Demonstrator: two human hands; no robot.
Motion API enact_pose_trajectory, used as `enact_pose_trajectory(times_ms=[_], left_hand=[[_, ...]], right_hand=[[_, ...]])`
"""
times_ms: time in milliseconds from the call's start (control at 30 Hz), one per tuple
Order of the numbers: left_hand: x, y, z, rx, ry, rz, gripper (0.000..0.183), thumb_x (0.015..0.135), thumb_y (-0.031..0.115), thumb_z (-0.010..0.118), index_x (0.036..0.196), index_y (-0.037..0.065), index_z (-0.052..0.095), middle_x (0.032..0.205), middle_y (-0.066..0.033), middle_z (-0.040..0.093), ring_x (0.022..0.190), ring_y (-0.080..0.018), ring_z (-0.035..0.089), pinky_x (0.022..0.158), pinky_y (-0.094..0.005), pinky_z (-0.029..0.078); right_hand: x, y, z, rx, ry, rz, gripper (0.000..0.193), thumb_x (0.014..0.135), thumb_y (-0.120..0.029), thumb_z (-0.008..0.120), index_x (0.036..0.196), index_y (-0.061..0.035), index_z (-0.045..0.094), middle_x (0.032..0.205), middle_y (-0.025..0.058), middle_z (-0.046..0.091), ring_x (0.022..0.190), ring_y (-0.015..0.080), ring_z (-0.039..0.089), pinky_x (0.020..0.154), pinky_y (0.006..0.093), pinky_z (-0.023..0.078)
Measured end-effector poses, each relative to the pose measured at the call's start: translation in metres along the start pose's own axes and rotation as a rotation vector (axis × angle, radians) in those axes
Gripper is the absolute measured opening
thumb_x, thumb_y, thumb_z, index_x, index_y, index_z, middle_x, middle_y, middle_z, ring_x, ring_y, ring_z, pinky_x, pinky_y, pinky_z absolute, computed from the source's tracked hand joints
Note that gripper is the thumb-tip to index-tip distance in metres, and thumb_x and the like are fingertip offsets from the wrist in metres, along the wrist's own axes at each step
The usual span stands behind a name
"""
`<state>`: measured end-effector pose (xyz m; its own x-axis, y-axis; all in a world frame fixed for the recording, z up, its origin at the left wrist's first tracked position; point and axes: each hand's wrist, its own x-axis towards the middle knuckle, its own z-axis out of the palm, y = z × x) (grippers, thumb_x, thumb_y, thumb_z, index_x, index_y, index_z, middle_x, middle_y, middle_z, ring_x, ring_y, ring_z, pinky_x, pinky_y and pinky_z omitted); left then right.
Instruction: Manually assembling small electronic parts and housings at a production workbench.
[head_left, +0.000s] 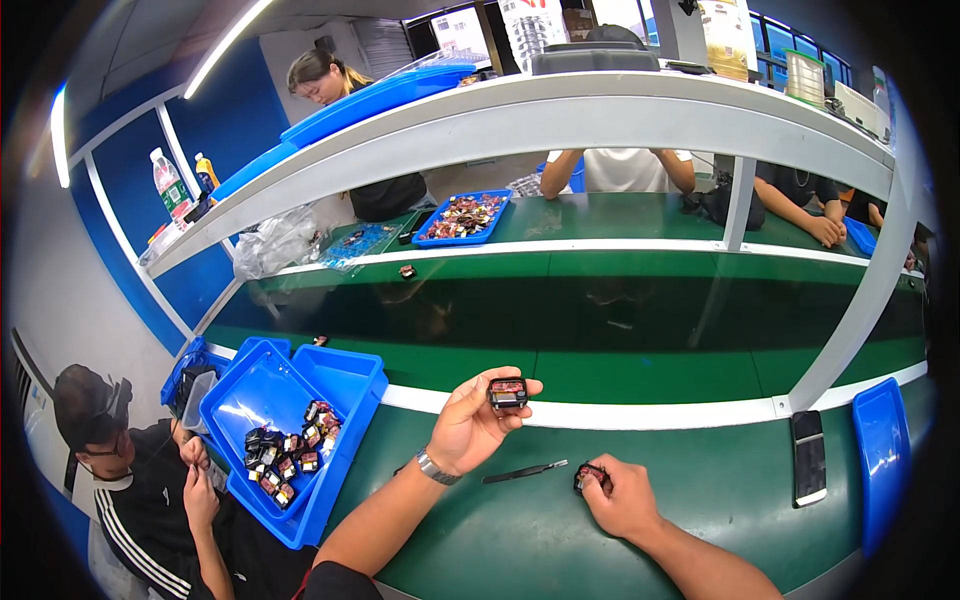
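My left hand (468,428), a metal watch on its wrist, is raised over the green bench and closed on a small black-cased electronic module (508,393) with copper-red parts and a pale label inside. Lower and to the right, my right hand (622,498) grips a second module (590,476) of the same look close to the bench top; the fingers cover part of it. Between the two hands lies a pair of dark tweezers (524,472), its tips toward the right hand.
Left of me, a blue tray (232,398) holds several modules (290,452). A phone (808,458) and another blue tray (882,470) lie at the right. A conveyor belt (620,300) runs beyond the white rail, under an overhead shelf (560,115). A co-worker (140,480) sits at the left.
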<state>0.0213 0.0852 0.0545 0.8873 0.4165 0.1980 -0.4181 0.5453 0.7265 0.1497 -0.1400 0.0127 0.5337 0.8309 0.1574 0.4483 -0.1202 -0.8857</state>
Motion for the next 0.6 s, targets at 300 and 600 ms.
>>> enact_pose_trajectory(times_ms=[300, 600], left_hand=[[-0.002, -0.003, -0.004, 0.031, -0.054, -0.014, 0.043, 0.105, 0.035, 0.052, 0.13, 0.0, 0.056, 0.125, -0.0265, 0.063, 0.096, -0.0296, 0.07, 0.08, -0.0347, 0.061], [-0.012, -0.04, 0.005, 0.072, -0.11, -0.227, 0.045, 0.103, 0.033, 0.057, 0.133, -0.001, 0.054, 0.126, -0.0274, 0.063, 0.1, -0.0313, 0.07, 0.083, -0.0355, 0.061]], right_hand=[[-0.002, 0.004, 0.002, 0.062, 0.031, -0.053, 0.015, 0.091, -0.012, 0.059, 0.091, 0.0012, 0.066, 0.071, 0.0121, 0.067, 0.059, 0.0184, 0.063, 0.058, 0.0322, 0.05], [0.001, 0.005, 0.0, 0.575, 0.264, -0.264, 0.034, 0.098, 0.001, 0.039, 0.127, 0.0043, 0.055, 0.11, 0.0166, 0.064, 0.087, 0.0179, 0.065, 0.076, 0.0287, 0.054]])
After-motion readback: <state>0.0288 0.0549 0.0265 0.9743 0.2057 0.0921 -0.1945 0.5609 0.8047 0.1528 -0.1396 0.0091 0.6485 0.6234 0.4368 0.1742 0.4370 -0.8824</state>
